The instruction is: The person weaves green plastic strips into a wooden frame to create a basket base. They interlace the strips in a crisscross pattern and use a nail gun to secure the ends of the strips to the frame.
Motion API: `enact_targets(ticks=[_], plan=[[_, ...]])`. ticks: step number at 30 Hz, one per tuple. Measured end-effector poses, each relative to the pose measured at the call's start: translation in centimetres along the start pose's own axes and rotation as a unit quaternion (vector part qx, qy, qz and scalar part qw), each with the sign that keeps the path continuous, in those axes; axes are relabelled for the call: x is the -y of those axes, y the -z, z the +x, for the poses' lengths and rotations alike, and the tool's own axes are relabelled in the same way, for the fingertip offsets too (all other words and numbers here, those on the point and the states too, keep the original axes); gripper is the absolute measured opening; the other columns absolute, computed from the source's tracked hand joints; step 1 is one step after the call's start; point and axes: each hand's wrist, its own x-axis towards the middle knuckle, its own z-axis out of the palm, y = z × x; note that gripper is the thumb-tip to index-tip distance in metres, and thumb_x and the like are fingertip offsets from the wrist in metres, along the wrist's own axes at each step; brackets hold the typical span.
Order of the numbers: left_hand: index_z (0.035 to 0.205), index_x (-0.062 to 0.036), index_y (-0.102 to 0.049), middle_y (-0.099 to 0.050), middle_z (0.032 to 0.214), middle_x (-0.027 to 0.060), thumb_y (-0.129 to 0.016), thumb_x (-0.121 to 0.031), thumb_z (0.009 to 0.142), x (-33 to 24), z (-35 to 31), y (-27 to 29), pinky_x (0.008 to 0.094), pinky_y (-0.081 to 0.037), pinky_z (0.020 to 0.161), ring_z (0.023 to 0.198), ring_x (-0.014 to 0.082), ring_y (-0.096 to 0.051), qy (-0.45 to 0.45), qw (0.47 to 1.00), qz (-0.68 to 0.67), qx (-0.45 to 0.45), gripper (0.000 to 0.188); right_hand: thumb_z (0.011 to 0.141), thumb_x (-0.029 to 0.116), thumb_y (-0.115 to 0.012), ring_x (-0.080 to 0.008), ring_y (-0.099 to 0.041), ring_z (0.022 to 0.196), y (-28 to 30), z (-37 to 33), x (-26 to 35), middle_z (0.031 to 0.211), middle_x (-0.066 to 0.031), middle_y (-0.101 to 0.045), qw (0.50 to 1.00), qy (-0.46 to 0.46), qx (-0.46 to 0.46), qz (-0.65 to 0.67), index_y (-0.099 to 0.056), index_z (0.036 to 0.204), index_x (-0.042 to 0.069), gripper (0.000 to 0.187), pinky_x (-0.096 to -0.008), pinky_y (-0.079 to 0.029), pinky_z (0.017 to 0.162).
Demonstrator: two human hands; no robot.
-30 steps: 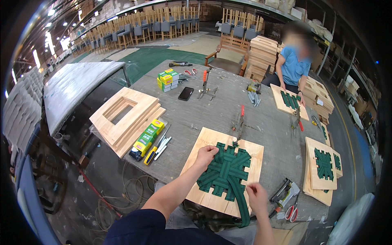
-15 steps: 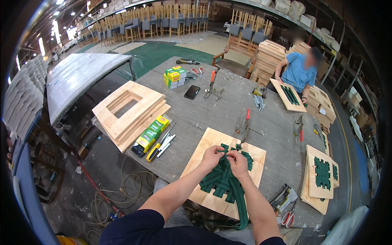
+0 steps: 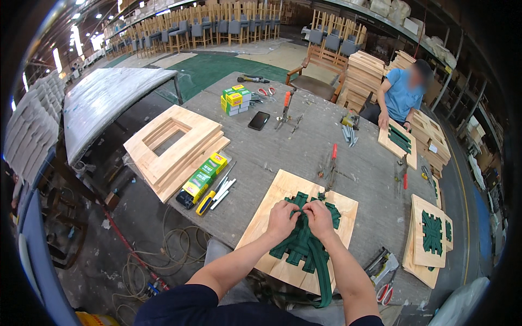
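Note:
In front of me a square wooden panel (image 3: 341, 243) lies on the table, with dark green webbing straps (image 3: 296, 247) woven across its middle. A long loose strap end (image 3: 322, 277) trails over the panel's near edge. My left hand (image 3: 281, 219) and my right hand (image 3: 318, 218) meet at the straps, fingertips pinched together on the webbing. The fingers hide just how it is folded between them. Just past the hands, a red-handled toggle clamp (image 3: 331, 165) stands near the panel's far edge.
Stacked wooden frames (image 3: 201, 132), boxes (image 3: 202, 178) and a yellow-handled tool (image 3: 205, 203) sit left. A staple gun (image 3: 385, 266) and red-handled scissors (image 3: 385, 294) lie right, near finished webbed panels (image 3: 418, 239). Across the table, a person in blue (image 3: 403, 89) handles another panel (image 3: 411, 151).
Both hands stay together on the webbing, with small finger movements. The person across has lowered their panel toward the table edge. My view has shifted slightly.

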Motion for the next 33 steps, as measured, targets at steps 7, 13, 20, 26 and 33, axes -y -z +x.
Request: enact_targets(ticks=[7,13,20,26,33], plan=[[0.098,-0.0035,-0.075,-0.068,0.092,0.0143,-0.071,-0.014,0.09,2.0,1.6,-0.6,0.0451,-0.051,0.082,0.091,0.0353,-0.064,0.062,0.998,-0.019,-0.007,0.014,0.09,0.007,-0.068,-0.0343,-0.068,0.092,-1.0,3.1,-0.7,0.097,-0.0146,-0.069,0.995,-0.067,0.039,0.065,-0.069,0.097,0.003,0.008,-0.0403,-0.054,0.082],[0.116,-0.0055,-0.07,-0.07,0.101,0.0145,-0.065,-0.008,0.091,4.2,4.7,-1.2,0.0477,-0.048,0.09,0.1,0.0357,-0.063,0.079,0.995,0.057,0.016,0.026,0.091,0.012,-0.067,-0.0377,-0.067,0.095,-4.9,7.7,-4.7,0.099,-0.0168,-0.07,0.987,-0.098,0.124,-0.037,-0.07,0.097,0.004,0.01,-0.0462,-0.052,0.085],[0.129,-0.0068,-0.064,-0.06,0.136,0.013,-0.061,-0.009,0.093,6.4,2.4,-0.8,0.0488,-0.04,0.108,0.127,0.0384,-0.051,-0.045,0.992,0.109,0.041,0.037,0.09,0.013,-0.069,-0.0364,-0.065,0.097,-7.3,9.6,-6.2,0.1,-0.0164,-0.066,0.978,-0.128,0.131,-0.1,-0.071,0.095,0.004,0.011,-0.0451,-0.052,0.087],[0.139,-0.0078,-0.06,-0.053,0.149,0.0093,-0.054,-0.024,0.101,5.9,2.4,-1.1,0.0578,-0.03,0.117,0.142,0.043,-0.04,-0.079,0.968,0.216,0.097,0.042,0.09,0.018,-0.07,-0.0366,-0.065,0.102,-6.9,10.9,-6.5,0.105,-0.0159,-0.065,0.97,-0.122,0.191,-0.085,-0.072,0.096,0.005,0.014,-0.0454,-0.052,0.089],[0.148,-0.0064,-0.052,-0.051,0.154,0.0087,-0.048,-0.029,0.104,4.0,3.0,-2.9,0.0654,-0.025,0.118,0.146,0.0461,-0.037,-0.065,0.947,0.256,0.185,0.049,0.086,0.022,-0.076,-0.0287,-0.071,0.089,-5.3,6.1,-6.3,0.096,-0.0147,-0.072,0.983,-0.174,-0.051,-0.001,-0.073,0.102,0.003,0.026,-0.0413,-0.056,0.08]])
